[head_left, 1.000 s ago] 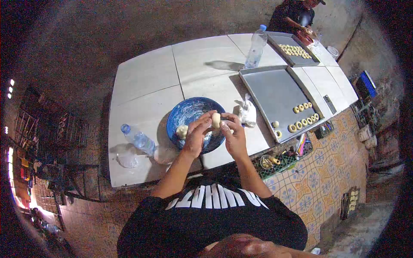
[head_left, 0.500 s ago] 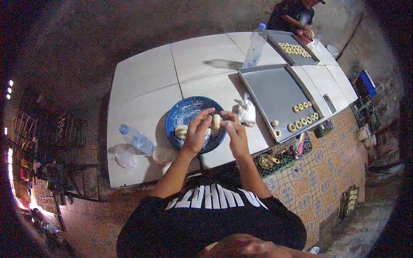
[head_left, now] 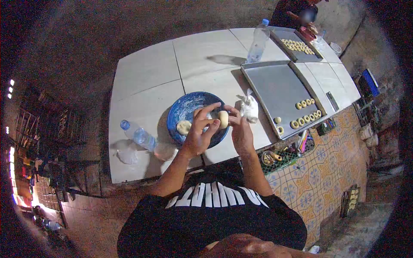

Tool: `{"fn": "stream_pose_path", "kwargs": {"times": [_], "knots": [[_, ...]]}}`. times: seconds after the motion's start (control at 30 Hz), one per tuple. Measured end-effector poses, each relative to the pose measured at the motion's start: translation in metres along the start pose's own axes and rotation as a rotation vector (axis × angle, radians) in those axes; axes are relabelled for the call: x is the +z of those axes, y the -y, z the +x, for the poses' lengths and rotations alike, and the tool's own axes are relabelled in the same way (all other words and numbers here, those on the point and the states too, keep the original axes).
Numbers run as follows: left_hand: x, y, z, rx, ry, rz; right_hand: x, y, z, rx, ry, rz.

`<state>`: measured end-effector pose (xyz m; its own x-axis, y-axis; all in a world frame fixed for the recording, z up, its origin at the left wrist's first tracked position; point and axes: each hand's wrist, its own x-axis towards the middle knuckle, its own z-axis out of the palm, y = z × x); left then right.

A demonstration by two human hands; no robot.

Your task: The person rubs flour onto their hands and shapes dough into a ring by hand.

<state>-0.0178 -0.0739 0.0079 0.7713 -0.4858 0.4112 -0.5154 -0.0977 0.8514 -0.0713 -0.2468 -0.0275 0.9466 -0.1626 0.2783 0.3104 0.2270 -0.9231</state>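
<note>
Over the right side of a blue basin (head_left: 173,112), a pale piece of dough (head_left: 223,119) is between my two hands. My left hand (head_left: 201,131) touches its left side with bent fingers, the index finger stretched above. My right hand (head_left: 240,129) has its fingers closed round the right side of the piece. A larger dough lump (head_left: 183,127) lies in the basin at the left. To the right, a metal tray (head_left: 275,88) bears several dough rings (head_left: 306,119) in two rows, with a small dough ball (head_left: 278,120) near its lower left corner.
A knotted white bag (head_left: 249,110) stands between basin and tray. One bottle (head_left: 258,43) stands behind the tray; another (head_left: 140,135) lies left of the basin. A second tray (head_left: 297,46) of rings is farther back, near another person (head_left: 292,13). A green crate (head_left: 275,160) hangs at the table's edge.
The dough piece and both hands have shifted slightly to the right, and the piece has turned more upright. The view has tilted a little. The other person's hands have moved slightly.
</note>
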Motion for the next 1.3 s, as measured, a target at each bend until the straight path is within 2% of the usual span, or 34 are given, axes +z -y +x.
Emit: {"fn": "stream_pose_path", "kwargs": {"times": [0.03, 0.1, 0.13, 0.2, 0.27, 0.37, 0.47, 0.57, 0.73, 0.83, 0.87, 0.9, 0.93, 0.97, 1.1, 1.13, 1.23, 1.3], "knots": [[-0.002, 0.000, 0.000, 0.046, 0.022, -0.005, 0.000, 0.000, -0.002, 0.010, -0.010, -0.079], [0.003, 0.000, -0.003, -0.182, -0.032, -0.304, 0.003, 0.008, -0.005, 0.004, 0.004, -0.145], [0.003, 0.004, -0.004, -0.233, -0.052, -0.285, 0.004, 0.015, -0.006, -0.015, 0.026, -0.131], [0.002, 0.003, -0.005, -0.236, -0.017, -0.251, 0.005, 0.015, -0.005, -0.033, 0.016, -0.097], [-0.006, 0.003, -0.003, -0.083, 0.095, -0.127, 0.007, 0.017, -0.004, -0.013, -0.003, -0.085], [-0.007, -0.004, -0.003, -0.145, 0.071, -0.279, 0.006, 0.016, -0.003, -0.036, 0.029, -0.143], [-0.001, 0.015, -0.006, -0.185, -0.033, -0.315, 0.009, 0.018, -0.003, -0.042, 0.046, -0.072], [-0.005, 0.013, -0.006, -0.163, 0.057, -0.290, 0.012, 0.019, -0.002, 0.007, 0.024, -0.049], [-0.006, 0.006, -0.003, -0.225, 0.009, -0.526, 0.008, 0.014, -0.002, -0.063, 0.062, -0.176], [-0.006, 0.015, -0.009, -0.210, 0.012, -0.253, 0.010, 0.013, -0.003, -0.072, 0.046, -0.139], [-0.003, 0.016, -0.010, -0.242, 0.010, -0.313, 0.012, 0.012, -0.003, -0.058, 0.028, -0.116], [-0.003, 0.020, -0.007, -0.188, 0.027, -0.280, 0.012, 0.013, 0.000, -0.050, 0.020, -0.101], [-0.006, 0.023, -0.002, -0.130, 0.037, -0.247, 0.008, 0.003, 0.000, -0.023, -0.037, -0.213], [-0.006, 0.024, -0.002, -0.133, 0.031, -0.291, -0.002, -0.013, 0.000, -0.114, 0.013, -0.295], [-0.004, 0.011, 0.004, -0.248, 0.041, -0.413, 0.004, 0.007, -0.001, -0.135, 0.053, -0.184], [0.000, 0.021, 0.001, -0.163, 0.017, -0.313, 0.007, 0.018, -0.001, -0.079, 0.040, -0.061], [0.005, 0.021, 0.001, -0.188, 0.057, -0.453, 0.003, 0.008, 0.003, -0.119, -0.038, -0.187], [0.003, 0.010, 0.006, -0.248, 0.064, -0.631, -0.001, 0.005, 0.000, -0.105, -0.051, -0.380]]}}
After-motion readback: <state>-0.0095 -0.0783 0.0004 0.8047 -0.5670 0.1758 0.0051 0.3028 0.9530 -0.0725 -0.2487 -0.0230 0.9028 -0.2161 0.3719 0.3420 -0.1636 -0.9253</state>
